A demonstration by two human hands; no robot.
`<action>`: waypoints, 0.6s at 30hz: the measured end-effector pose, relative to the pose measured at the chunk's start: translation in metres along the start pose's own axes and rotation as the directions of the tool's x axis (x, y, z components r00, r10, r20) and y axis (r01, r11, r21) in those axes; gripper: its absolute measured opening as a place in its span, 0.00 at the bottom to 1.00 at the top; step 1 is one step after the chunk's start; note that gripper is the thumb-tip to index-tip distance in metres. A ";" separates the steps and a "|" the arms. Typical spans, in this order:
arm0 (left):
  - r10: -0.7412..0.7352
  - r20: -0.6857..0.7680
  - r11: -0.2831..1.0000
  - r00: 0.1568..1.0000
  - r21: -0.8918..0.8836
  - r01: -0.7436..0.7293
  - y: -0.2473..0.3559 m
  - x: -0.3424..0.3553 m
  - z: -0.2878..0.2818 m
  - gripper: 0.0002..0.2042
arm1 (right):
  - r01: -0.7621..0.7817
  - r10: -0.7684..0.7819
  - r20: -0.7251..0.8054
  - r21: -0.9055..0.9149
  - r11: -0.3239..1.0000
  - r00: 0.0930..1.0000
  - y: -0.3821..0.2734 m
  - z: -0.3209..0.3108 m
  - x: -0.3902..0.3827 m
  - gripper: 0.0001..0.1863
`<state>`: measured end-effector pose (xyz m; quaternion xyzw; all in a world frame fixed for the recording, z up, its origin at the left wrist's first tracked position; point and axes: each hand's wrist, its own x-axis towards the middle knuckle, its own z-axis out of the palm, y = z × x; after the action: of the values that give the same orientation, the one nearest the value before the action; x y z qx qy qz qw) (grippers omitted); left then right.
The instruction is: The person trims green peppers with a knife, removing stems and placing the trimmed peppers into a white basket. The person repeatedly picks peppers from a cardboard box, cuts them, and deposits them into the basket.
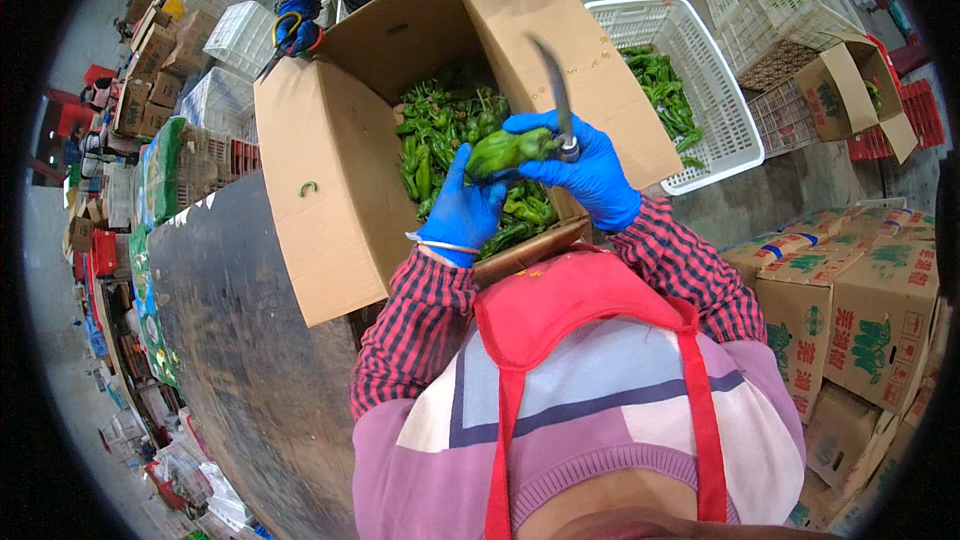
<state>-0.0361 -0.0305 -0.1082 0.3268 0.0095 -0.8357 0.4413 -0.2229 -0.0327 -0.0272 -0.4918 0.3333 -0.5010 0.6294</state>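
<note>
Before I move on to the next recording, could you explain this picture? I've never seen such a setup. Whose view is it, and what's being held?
There is no machine: a wide fisheye camera on a person's head looks down, so straight edges bend. The gloved blue hands in the middle are the wearer's. The left hand grips a green pepper; the right hand holds a curved knife, blade up, by the pepper's stem end. Below is an open cardboard box with more peppers inside; a white basket stands to the right, a dark tabletop left. At the top, another person's gloved hand holds scissors.
</note>
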 end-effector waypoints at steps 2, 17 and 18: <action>-0.106 0.028 0.978 0.994 0.182 0.100 0.011 -0.010 -0.012 0.26 | -0.055 0.051 -0.186 -0.016 0.998 0.981 -0.002 -0.005 0.000 0.17; 0.178 0.410 0.502 0.894 0.744 -0.441 0.006 -0.034 0.052 0.23 | -0.249 0.267 -0.145 0.131 0.960 0.953 0.015 0.003 0.004 0.16; 0.188 0.392 0.523 0.900 0.736 -0.430 0.007 -0.036 0.052 0.23 | -0.270 0.286 -0.107 0.139 0.953 0.952 0.013 0.001 0.004 0.15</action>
<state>-0.0442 -0.0242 -0.0457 0.3730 -0.4889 -0.6893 0.3830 -0.2166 -0.0360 -0.0392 -0.3678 0.4067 -0.4568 0.7005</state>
